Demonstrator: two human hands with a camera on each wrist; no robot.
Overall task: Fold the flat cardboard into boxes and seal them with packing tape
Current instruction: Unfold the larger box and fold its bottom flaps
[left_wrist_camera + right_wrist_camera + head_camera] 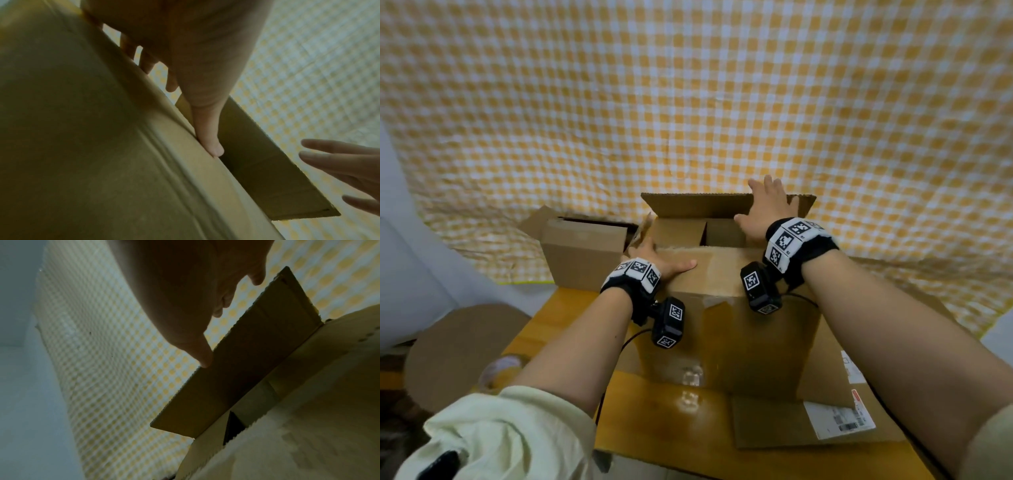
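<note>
A tall brown cardboard box point(729, 329) stands on the wooden table in front of me. Its near top flap point(709, 267) is folded down flat. My left hand point(657, 262) lies on that flap near the left corner, thumb stretched along the flap's edge point(209, 142). The far flap point(698, 204) still stands upright. My right hand point(765, 209) reaches over it with straight spread fingers against its right part; the thumb point(202, 355) touches the flap's top edge point(236, 369). Neither hand grips anything.
A smaller open cardboard box point(582, 253) stands to the left. Flat cardboard with a shipping label point(839, 416) lies under the tall box at the right. A tape roll point(500, 371) sits by the table's left edge. A yellow checked cloth point(688, 102) hangs behind.
</note>
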